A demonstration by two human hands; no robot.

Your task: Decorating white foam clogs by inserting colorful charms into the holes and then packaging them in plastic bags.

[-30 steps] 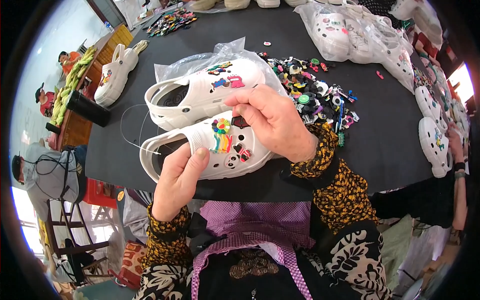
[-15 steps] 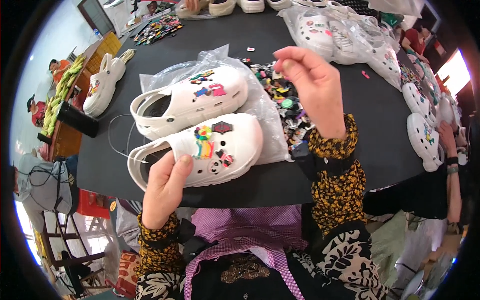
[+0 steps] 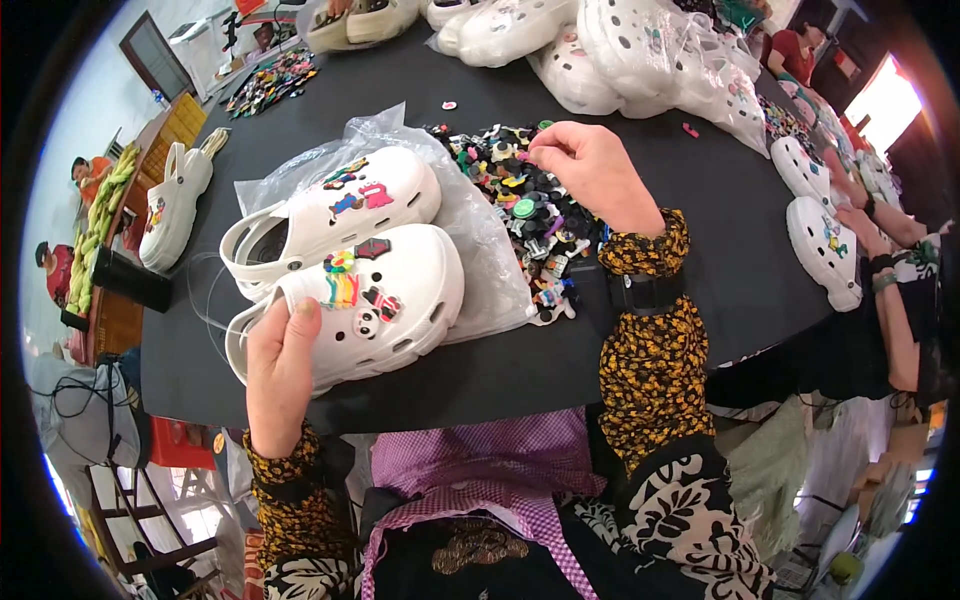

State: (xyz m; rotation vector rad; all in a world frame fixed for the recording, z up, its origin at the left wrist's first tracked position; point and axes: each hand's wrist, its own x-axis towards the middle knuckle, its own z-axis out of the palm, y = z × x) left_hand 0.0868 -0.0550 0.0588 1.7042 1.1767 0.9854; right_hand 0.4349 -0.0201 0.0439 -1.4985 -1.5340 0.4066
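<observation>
My left hand (image 3: 280, 375) grips the heel side of the nearer white clog (image 3: 420, 290), thumb on top and fingers out of sight beneath. That clog carries several charms, among them a panda, a rainbow flower shape and a dark red-edged one. Beyond it lies a second white clog (image 3: 408, 185) with colourful charms on its upper. Both rest on a clear plastic bag (image 3: 485, 275). Over a heap of small loose charms (image 3: 535, 210) hovers my right hand (image 3: 600, 175), thumb and forefinger pinched; what sits between them, if anything, I cannot make out.
Bagged white clogs (image 3: 640, 60) crowd the table's far side. Another clog (image 3: 175, 215) stands at left beside a black box (image 3: 130, 278). A second charm heap (image 3: 270, 82) lies far left. At right, a co-worker's hands (image 3: 862, 225) are near white clogs (image 3: 825, 250).
The view has shifted, so the table's things sit further left. My right hand has come lower over the charm heap, still pinched. My left hand keeps hold of the nearer clog.
</observation>
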